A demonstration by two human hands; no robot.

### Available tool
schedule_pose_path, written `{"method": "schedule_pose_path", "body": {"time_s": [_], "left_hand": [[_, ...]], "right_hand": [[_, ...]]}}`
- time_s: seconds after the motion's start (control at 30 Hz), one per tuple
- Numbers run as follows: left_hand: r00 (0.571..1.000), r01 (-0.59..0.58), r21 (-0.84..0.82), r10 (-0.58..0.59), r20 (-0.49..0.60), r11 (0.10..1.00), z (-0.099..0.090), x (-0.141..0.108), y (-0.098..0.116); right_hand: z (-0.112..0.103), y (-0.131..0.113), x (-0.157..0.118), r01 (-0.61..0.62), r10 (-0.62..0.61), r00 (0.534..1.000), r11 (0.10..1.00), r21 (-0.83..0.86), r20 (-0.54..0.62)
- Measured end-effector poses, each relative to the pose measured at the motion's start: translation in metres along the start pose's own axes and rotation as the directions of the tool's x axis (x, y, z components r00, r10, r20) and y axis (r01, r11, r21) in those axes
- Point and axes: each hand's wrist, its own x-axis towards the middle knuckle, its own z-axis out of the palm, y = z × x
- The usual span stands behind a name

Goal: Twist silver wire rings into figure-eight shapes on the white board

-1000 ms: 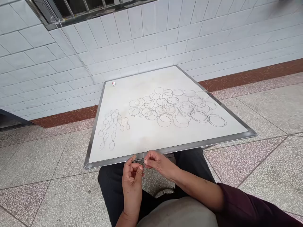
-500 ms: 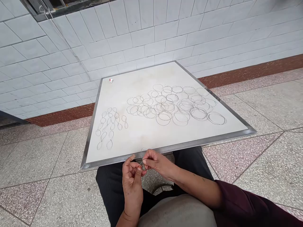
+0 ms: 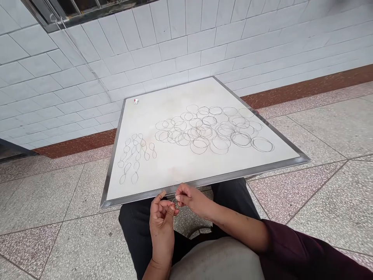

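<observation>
While one thin wire (image 3: pixel 174 199) is in hand: the worktop (image 3: pixel 163 177) carries two separate groups of wire, one at its left and one across its middle and right.
Figure-eight wire loops (image 3: pixel 152 151): gathered near the left edge, each pinched or crossed at the waist into two small lobes; judging by their shape, these are the worked pieces. Some overlap, so I cannot count them surely.
Round wire rings (image 3: pixel 204 131): spread over the middle and right, many overlapping, single-lobed and wider than the figure-eights; they look like the unworked share, and the larger one.
Progress: by that reading, a smaller part is done, most is left, and the wire between the hands is partway through.
Left hand (image 3: pixel 162 225): palm turned up, thumb pressed toward the fingers in a narrow grip on the wire, the index finger extended toward the worktop edge.
Right hand (image 3: pixel 190 200): thumb and index finger pinched close on the same wire, just beside the left fingertips.
Wire and grip: it lies between the two pinches, a small curve showing in the gap, over the lap and just in front of the metal edging (image 3: pixel 233 176); its full shape is too fine to tell.
</observation>
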Motion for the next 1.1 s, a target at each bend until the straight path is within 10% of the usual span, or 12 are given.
{"method": "schedule_pose_path", "body": {"time_s": [0.63, 1.1], "left_hand": [[0.997, 0.055, 0.035, -0.057, 0.051, 0.998, -0.001, -0.005, 0.013], [0.997, 0.054, 0.031, -0.056, 0.053, 0.998, -0.002, -0.005, 0.012]], "right_hand": [[0.014, -0.003, -0.020, -0.016, 0.035, 0.995, 0.982, -0.191, 0.095], [0.016, 0.005, -0.019, -0.041, 0.037, 0.982, 0.999, 0.015, 0.187]]}}
